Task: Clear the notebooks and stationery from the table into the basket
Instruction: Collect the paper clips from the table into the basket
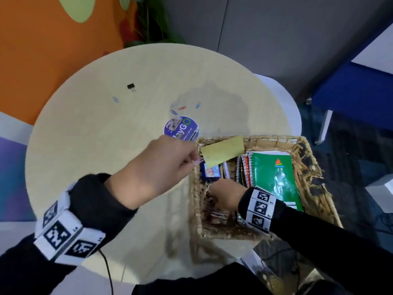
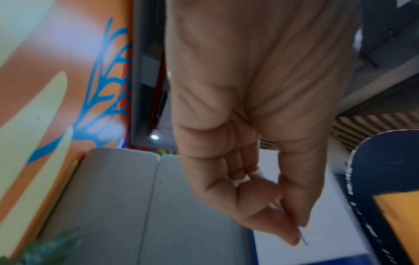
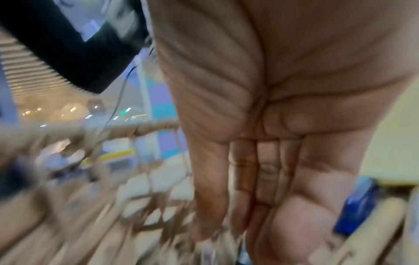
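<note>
My left hand [image 1: 194, 162] pinches a pink paper clip [image 1: 199, 160] between thumb and forefinger, just over the left rim of the wicker basket [image 1: 276, 138]. The left wrist view shows that pinch [image 2: 299, 234] on a thin wire paper clip [image 2: 304, 239]. My right hand [image 1: 223, 196] reaches down inside the basket with straight fingers [image 3: 211, 206], blurred, beside the woven wall [image 3: 147, 129]. The basket holds a green notebook [image 1: 276, 177], spiral notebooks, a yellow card [image 1: 223, 153], a blue tag [image 1: 210, 171] and loose clips [image 1: 217, 215]. A black binder clip [image 1: 130, 86] and several paper clips [image 1: 182, 108] lie on the table.
The round beige table [image 1: 95, 145] carries a round purple sticker [image 1: 181, 128] next to the basket's far left corner. One blue paper clip [image 1: 115, 99] lies apart at the left. A plant and an orange wall stand behind; a blue seat is at the right.
</note>
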